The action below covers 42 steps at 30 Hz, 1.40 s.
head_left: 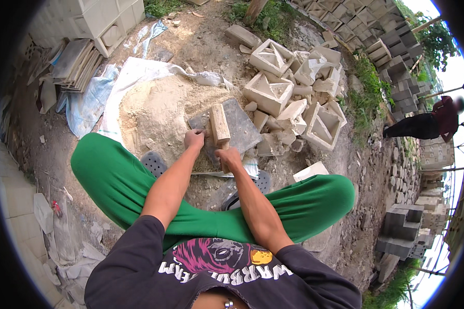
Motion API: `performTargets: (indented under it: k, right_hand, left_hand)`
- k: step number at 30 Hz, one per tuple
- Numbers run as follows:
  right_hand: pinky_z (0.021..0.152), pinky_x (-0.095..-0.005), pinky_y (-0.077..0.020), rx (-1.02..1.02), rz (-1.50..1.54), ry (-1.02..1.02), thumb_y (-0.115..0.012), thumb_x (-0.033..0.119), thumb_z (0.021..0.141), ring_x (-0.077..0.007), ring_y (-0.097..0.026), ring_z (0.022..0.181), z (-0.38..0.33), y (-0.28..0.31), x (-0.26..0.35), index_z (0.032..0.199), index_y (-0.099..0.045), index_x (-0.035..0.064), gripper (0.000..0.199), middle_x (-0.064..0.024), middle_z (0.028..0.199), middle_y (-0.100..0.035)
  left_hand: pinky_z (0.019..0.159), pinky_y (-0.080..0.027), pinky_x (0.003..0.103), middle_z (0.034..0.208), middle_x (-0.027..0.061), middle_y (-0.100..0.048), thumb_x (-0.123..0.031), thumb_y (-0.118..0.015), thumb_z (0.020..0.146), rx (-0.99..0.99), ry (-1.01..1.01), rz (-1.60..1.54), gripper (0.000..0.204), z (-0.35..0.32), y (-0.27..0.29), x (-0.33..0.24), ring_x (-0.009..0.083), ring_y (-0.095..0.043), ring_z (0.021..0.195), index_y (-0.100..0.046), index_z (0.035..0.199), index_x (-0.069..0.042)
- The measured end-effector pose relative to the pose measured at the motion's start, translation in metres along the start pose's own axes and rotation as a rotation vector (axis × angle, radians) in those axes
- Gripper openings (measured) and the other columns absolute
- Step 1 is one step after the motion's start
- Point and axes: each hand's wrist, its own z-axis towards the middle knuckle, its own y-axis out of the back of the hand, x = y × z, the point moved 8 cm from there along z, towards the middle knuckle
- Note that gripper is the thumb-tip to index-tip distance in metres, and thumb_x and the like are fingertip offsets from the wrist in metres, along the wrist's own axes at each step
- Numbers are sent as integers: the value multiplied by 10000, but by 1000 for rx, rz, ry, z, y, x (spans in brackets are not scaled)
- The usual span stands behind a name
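Note:
My right hand (pixel 229 158) is wrapped round the short handle of a wooden mallet (pixel 219 123). The mallet's pale block head points away from me, over a dark flat slab (pixel 245 126). At the slab's left edge is my left hand (pixel 194 139), its fingers pressed together; whatever they pinch is hidden or too small to name. Pale crushed powder (pixel 154 105) lies heaped around the slab's left side, on a spread white sack (pixel 126 74). Whether the mallet head touches the slab, I cannot tell.
Broken cream-coloured hollow blocks (pixel 269 92) are piled right of the slab. A blue sheet (pixel 90 100) and stacked thin boards (pixel 77 64) lie at the left. Grey blocks (pixel 402 230) stand far right, where another person (pixel 433 122) is standing. My bent knees flank the work.

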Motion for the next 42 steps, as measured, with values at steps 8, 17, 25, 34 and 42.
performTargets:
  k: [8,17,25,34,42]
  right_hand:
    - [511,-352,-530,-48,198,237,-722,236,740,-190,-644,526,-13,26,87,832,-645,-12,275,-91,643,-647]
    - [504,-384,-549,110,183,-78,-728,191,721,-241,-668,559,14,2,32,801,-667,-85,293,-122,660,-652]
    - [514,-364,-556,-23,140,266,-731,236,720,-236,-671,541,-10,12,102,795,-667,-83,334,-124,653,-657]
    - [494,-367,-548,62,79,-22,-748,203,717,-241,-674,552,-1,1,57,786,-654,-96,321,-135,674,-664]
    - [537,-356,-542,2,-3,121,-716,231,739,-213,-674,550,-40,-6,54,795,-661,-54,295,-100,639,-651]
  left_hand:
    - [811,-529,385,961,88,-753,-326,-683,891,3,-115,72,236,8,-4,8,280,-710,902,-770,996,-132]
    - [801,-529,392,953,90,-746,-302,-709,891,-31,-95,11,246,-2,3,7,267,-705,891,-734,997,-81]
    - [777,-530,387,904,102,-739,-261,-714,874,-114,19,-214,216,9,9,34,257,-705,856,-728,953,-61]
    - [757,-527,395,875,99,-733,-271,-724,867,-231,81,-292,218,7,19,38,257,-697,815,-723,924,-62]
    - [758,-533,383,858,92,-734,-259,-730,848,-298,54,-354,193,10,26,48,247,-700,802,-727,881,-70]
